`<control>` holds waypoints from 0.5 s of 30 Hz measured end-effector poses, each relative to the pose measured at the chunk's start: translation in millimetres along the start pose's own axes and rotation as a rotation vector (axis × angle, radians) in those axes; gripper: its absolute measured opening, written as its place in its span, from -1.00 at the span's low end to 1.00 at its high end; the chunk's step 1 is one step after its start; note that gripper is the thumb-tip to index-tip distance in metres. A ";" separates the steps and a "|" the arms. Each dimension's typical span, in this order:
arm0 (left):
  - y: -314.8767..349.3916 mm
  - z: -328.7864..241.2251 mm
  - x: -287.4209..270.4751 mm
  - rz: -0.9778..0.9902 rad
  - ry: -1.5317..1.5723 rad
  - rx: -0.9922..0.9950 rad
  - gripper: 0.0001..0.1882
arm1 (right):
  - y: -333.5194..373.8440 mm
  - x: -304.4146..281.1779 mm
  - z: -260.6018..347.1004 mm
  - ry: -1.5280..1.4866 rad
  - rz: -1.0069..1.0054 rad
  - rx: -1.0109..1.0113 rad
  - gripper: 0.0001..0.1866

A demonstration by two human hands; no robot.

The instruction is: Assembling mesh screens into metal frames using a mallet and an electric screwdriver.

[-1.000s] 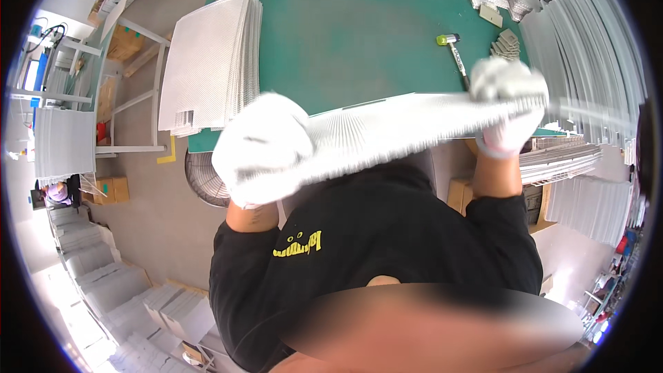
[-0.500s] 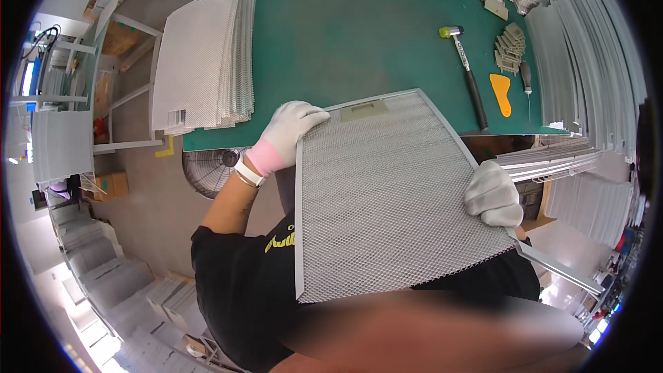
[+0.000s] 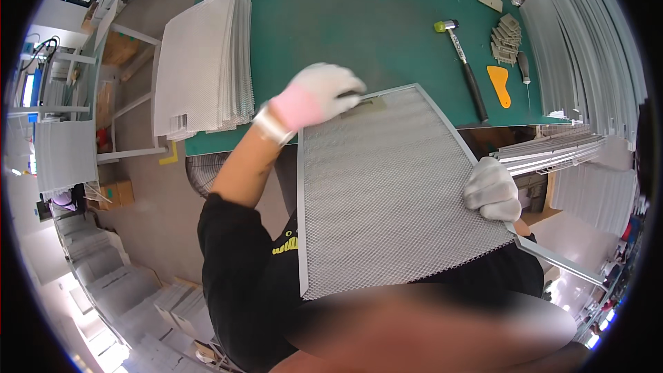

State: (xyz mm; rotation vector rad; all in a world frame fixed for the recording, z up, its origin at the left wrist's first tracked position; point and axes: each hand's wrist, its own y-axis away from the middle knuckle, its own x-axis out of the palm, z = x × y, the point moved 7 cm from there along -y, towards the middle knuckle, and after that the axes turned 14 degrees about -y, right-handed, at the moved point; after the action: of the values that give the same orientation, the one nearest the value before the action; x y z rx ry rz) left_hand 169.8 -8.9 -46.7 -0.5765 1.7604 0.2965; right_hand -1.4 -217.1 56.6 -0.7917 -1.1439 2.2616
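Observation:
A mesh filter panel (image 3: 394, 193) with grey metal edging leans toward me at the table's near edge. The edging covers its far, left and right sides, while the near mesh edge is bare. On the right, the metal strip (image 3: 563, 262) angles away from the mesh at its near end. My right hand (image 3: 492, 190), white-gloved, is closed on the panel's right side. My left hand (image 3: 324, 93), gloved in white with a pink cuff, is over the far left corner. Its fingers are apart, close to the beige plate (image 3: 373, 105) set in the far end; whether they touch is unclear.
Mesh sheets (image 3: 200, 62) are stacked on the green table (image 3: 331, 27) at left. A hammer (image 3: 466, 72), a yellow scraper (image 3: 498, 86), a screwdriver (image 3: 524, 69) and beige plates (image 3: 506, 38) lie at right, beside many metal strips (image 3: 580, 48). A floor fan (image 3: 202, 174) is below.
My left hand has let go of the panel's left corner and moved right along the far edge toward the beige plate. My right hand keeps its hold.

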 end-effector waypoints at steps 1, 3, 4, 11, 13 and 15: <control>-17.2 0.7 17.7 0.064 0.006 0.032 -0.79 | -1.0 1.0 -0.1 -0.004 0.010 0.007 -0.71; -46.9 5.4 49.5 0.282 -0.028 -0.003 -0.78 | 3.8 4.7 -0.4 -0.003 -0.044 -0.025 -0.71; -61.3 7.4 51.8 0.282 -0.025 0.002 -0.78 | 7.6 3.8 0.1 -0.002 -0.103 -0.058 -0.71; -91.6 -9.1 66.5 0.675 -0.207 0.024 -0.78 | 10.2 7.7 -0.2 0.043 -0.206 -0.074 -0.70; -88.3 -8.0 62.9 0.709 -0.193 -0.019 -0.79 | 12.3 2.2 1.8 0.113 -0.376 -0.147 -0.69; -74.2 2.8 61.1 0.620 -0.143 -0.017 -0.78 | 12.6 1.6 0.1 0.090 -0.346 -0.151 -0.68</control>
State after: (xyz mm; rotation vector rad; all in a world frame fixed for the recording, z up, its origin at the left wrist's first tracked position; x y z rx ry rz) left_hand 200.3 -83.9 -98.5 -0.0015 1.7616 0.7616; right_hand -4.7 -222.9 45.7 -0.6842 -1.3086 1.8563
